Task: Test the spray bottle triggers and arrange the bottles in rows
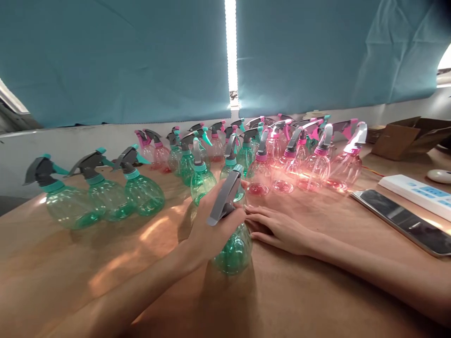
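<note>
A clear green spray bottle [233, 253] with a grey spray head stands on the table in front of me. My left hand [214, 220] is closed around its neck, just under the grey head. At the bottle's right side is my right hand [282, 227], its fingers stretched out toward the bottle and the fingertips against or very near it. Directly behind, partly covered by my left hand, stand more green spray bottles with teal collars, one green bottle [202, 180] among them. A row of pink spray bottles [259, 178] runs off to the right.
Three green spray bottles [144, 195] stand apart on the left. Many green and pink ones crowd the back by the wall. A phone [405, 220], a white power strip [419, 192], a white mouse [439, 176] and an open cardboard box [398, 141] lie at the right.
</note>
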The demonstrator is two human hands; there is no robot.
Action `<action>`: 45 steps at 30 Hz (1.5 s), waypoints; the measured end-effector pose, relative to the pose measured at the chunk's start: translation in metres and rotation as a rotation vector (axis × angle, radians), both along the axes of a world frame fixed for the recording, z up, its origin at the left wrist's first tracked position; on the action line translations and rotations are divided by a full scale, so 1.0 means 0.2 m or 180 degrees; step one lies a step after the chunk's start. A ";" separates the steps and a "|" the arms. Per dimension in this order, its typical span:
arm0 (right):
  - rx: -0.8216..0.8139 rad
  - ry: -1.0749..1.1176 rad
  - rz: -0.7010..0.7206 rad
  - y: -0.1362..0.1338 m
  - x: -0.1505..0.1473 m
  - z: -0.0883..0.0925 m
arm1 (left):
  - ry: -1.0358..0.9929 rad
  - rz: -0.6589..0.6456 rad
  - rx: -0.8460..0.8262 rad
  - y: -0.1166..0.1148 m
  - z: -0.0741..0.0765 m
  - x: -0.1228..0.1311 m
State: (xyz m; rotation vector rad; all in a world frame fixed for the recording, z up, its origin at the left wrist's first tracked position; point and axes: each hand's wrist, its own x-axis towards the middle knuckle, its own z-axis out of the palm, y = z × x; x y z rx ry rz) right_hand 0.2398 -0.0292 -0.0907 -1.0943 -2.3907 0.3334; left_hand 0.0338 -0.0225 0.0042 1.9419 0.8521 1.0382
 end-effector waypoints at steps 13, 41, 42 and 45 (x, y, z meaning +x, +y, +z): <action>-0.0251 -0.0021 -0.0329 0.00 0.00 -0.01 | 0.0220 -0.0260 -0.0142 0.02 0.04 -0.02; -0.0277 0.0056 -0.0251 -0.01 0.02 -0.02 | 0.0380 0.0015 0.0200 0.01 0.01 -0.01; -0.0275 0.0042 -0.0246 0.00 0.03 -0.02 | 0.0372 0.0007 0.0228 0.01 0.02 -0.01; -0.0261 0.0008 -0.0234 0.00 0.03 -0.02 | 0.0360 -0.0041 0.0264 0.01 0.02 -0.01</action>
